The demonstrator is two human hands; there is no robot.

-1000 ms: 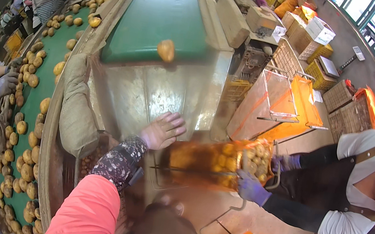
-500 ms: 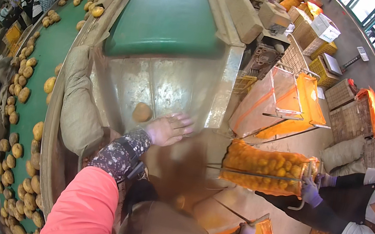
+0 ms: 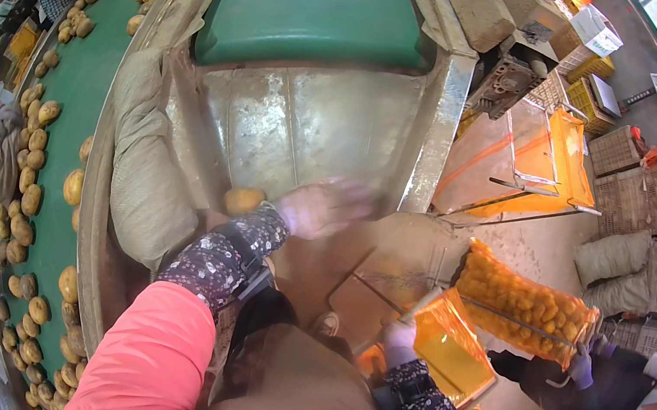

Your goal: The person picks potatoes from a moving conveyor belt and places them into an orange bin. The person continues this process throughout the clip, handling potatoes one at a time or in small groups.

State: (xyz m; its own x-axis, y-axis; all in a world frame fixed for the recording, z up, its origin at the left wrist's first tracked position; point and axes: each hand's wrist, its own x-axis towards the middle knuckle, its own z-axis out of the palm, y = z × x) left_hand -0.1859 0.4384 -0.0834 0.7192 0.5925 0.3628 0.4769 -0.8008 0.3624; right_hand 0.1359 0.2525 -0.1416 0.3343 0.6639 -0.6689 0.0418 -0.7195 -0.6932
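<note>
My left hand (image 3: 326, 207) reaches over the lower edge of a worn metal chute (image 3: 340, 137), fingers stretched out and smeared by motion. A single potato (image 3: 244, 201) lies on the chute beside my left wrist. My right hand (image 3: 399, 339), in a pale purple glove, is closed round the end of a metal bag frame (image 3: 421, 305). From that frame an orange mesh bag (image 3: 449, 341) hangs, apparently with nothing in it. Both my forearms wear dark floral sleeve covers.
Above the chute ends a green conveyor belt (image 3: 319, 10). At left, another green belt (image 3: 79, 100) carries many potatoes, with people beside it. To the right, a co-worker grips a full mesh bag of potatoes (image 3: 522, 301). Another frame with an orange bag (image 3: 564, 163) stands beyond.
My right hand has brought the frame and its bag up and leftward, closer to the chute. My left hand has moved slightly right. The co-worker's full bag is farther right and tilted.
</note>
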